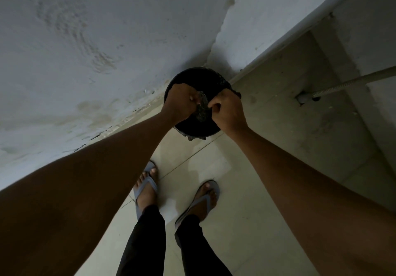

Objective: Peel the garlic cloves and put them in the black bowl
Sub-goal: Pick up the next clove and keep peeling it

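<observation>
A round black container (198, 78) stands on the floor in the corner, under my hands. My left hand (182, 102) and my right hand (227, 111) are both curled, and together they pinch a dark grey crumpled lump (202, 107) above the container's opening. I cannot tell what the lump is. No garlic clove is recognisable in this dim view, and the inside of the container looks uniformly dark.
A stained white wall (85, 50) runs along the left. A corrugated hose (347, 84) leads to a pipe outlet low on the right, under a concrete ledge. My feet in grey flip-flops (145, 188) stand on pale floor tiles (235, 222).
</observation>
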